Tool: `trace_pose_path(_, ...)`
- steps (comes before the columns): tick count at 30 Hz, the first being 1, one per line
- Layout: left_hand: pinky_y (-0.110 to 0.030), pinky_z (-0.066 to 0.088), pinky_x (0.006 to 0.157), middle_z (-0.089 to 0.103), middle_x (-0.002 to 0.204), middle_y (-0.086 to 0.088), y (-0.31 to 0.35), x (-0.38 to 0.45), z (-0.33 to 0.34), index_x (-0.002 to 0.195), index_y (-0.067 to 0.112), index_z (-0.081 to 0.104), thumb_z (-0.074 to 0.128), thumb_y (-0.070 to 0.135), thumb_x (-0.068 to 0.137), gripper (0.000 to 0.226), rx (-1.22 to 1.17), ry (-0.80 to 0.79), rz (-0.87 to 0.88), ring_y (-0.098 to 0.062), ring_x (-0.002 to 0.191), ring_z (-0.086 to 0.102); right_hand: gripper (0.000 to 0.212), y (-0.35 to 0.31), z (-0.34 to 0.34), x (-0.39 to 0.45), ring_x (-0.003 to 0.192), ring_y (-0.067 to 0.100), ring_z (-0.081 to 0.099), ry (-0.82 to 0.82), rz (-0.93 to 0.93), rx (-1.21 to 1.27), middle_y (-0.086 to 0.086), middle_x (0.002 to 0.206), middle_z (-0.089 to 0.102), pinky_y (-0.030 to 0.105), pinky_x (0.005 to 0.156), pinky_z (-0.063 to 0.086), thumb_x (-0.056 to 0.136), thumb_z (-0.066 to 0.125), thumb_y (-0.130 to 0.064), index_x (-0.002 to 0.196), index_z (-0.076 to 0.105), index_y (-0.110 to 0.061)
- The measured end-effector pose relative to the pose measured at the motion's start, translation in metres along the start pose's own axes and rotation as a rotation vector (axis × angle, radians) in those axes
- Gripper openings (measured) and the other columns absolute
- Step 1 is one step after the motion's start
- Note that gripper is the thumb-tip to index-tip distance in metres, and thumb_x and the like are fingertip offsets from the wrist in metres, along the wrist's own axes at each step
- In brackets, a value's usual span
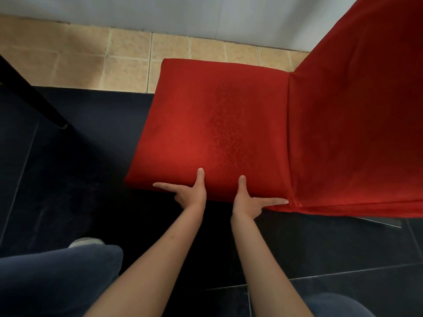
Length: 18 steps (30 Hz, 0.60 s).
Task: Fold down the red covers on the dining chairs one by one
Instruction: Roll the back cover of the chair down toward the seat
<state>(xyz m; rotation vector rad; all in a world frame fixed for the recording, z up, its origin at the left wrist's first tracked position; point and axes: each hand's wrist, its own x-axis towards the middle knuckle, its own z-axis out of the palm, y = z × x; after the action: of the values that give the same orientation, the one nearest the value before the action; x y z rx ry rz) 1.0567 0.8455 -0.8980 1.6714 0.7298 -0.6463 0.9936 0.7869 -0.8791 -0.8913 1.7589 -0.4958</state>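
A dining chair wears a red cover (pixel 212 124) that lies smooth over the seat and runs up the backrest (pixel 357 115) at the right. Both my hands are at the seat's near side edge. My left hand (pixel 191 195) has its thumb flat on top of the seat and its index finger stretched leftward along the edge. My right hand (pixel 247 200) mirrors it, thumb on top and index finger pointing right toward the seam with the backrest. The other fingers of both hands are hidden below the edge.
A black table leg (pixel 34 97) slants down at the far left. The chair stands on dark floor tiles (pixel 68 179), with beige tiles (pixel 91 58) and a pale wall (pixel 160 12) beyond. A metal chair leg (pixel 386 221) shows under the backrest. My trousered legs (pixel 57 282) fill the bottom edge.
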Motion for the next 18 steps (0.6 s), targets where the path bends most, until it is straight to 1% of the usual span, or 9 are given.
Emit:
trace_pose_path(4,-0.04,0.041,0.1,0.039,0.14,-0.025,-0.004,0.001,0.001,0.142,0.033,-0.035,0.073,0.053,0.077,0.127,-0.002,0.022,0.034,-0.037,0.12,0.052,0.134,0.002,0.006,0.003,0.119,0.038,0.054,0.032,-0.005,0.003,0.029,0.145,0.035,0.042,0.095,0.044,0.074,0.077,-0.053,0.138,-0.039,-0.039)
trace_pose_path(8,-0.042,0.04,0.101,0.039,0.142,-0.02,-0.009,-0.001,0.004,0.144,0.042,-0.027,0.077,0.054,0.071,0.128,-0.063,0.065,0.054,-0.034,0.124,0.05,0.138,0.002,0.009,0.004,0.121,0.038,0.053,0.087,-0.002,0.019,0.026,0.145,0.035,0.044,0.098,0.044,0.071,0.08,-0.052,0.141,-0.037,-0.036)
trace_pose_path(11,-0.038,0.041,0.097,0.041,0.141,-0.017,-0.01,0.001,0.006,0.145,0.046,-0.022,0.08,0.052,0.068,0.127,-0.105,0.101,0.064,-0.032,0.121,0.052,0.143,0.003,0.01,0.007,0.123,0.036,0.052,0.091,0.02,0.051,0.024,0.144,0.037,0.043,0.1,0.043,0.068,0.083,-0.05,0.141,-0.038,-0.032)
trace_pose_path(13,-0.032,0.038,0.089,0.042,0.141,-0.015,-0.009,0.002,0.008,0.145,0.047,-0.02,0.081,0.052,0.068,0.127,-0.131,0.109,0.066,-0.031,0.12,0.052,0.146,0.001,0.01,0.009,0.125,0.035,0.052,0.097,0.041,0.067,0.023,0.144,0.038,0.042,0.101,0.043,0.066,0.085,-0.049,0.141,-0.038,-0.029)
trace_pose_path(15,-0.03,0.035,0.085,0.042,0.141,-0.015,-0.009,0.004,0.01,0.145,0.047,-0.021,0.081,0.052,0.068,0.127,-0.145,0.113,0.067,-0.03,0.119,0.053,0.147,0.001,0.01,0.01,0.125,0.036,0.051,0.095,0.054,0.074,0.022,0.145,0.038,0.044,0.101,0.043,0.065,0.085,-0.049,0.141,-0.039,-0.031)
trace_pose_path(18,-0.032,0.037,0.089,0.041,0.14,-0.017,-0.009,0.007,0.013,0.143,0.046,-0.025,0.081,0.052,0.068,0.13,-0.147,0.107,0.068,-0.027,0.115,0.053,0.147,0.003,0.011,0.011,0.126,0.035,0.051,0.079,0.067,0.104,0.021,0.144,0.041,0.046,0.102,0.042,0.065,0.086,-0.047,0.139,-0.04,-0.035)
